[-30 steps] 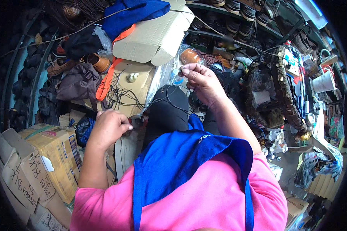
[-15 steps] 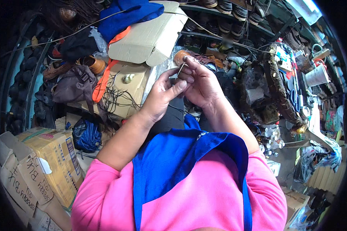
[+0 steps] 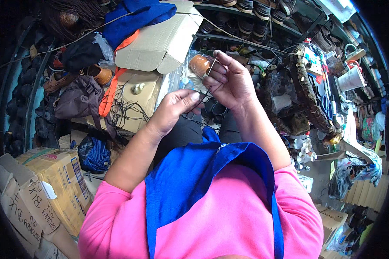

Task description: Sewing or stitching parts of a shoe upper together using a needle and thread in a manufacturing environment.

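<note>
Seemingly thin needle [image 3: 212, 67]: likely light, stiff, slick; best held by its shaft; right hand [image 3: 234, 84] grasps it.
Dark cord [image 3: 205, 96]: probably soft, limp; left hand [image 3: 173, 110] pinches it.

The left forearm [image 3: 133, 157] and right forearm [image 3: 270, 131] are bare and slant inward, away from the torso; the left hand [image 3: 173, 111] pinches, its thumb [image 3: 189, 101] lying uppermost; the right hand [image 3: 234, 86] sits farther forward, its fingers [image 3: 219, 77] partly curled; the 2 hands are near each other.
</note>
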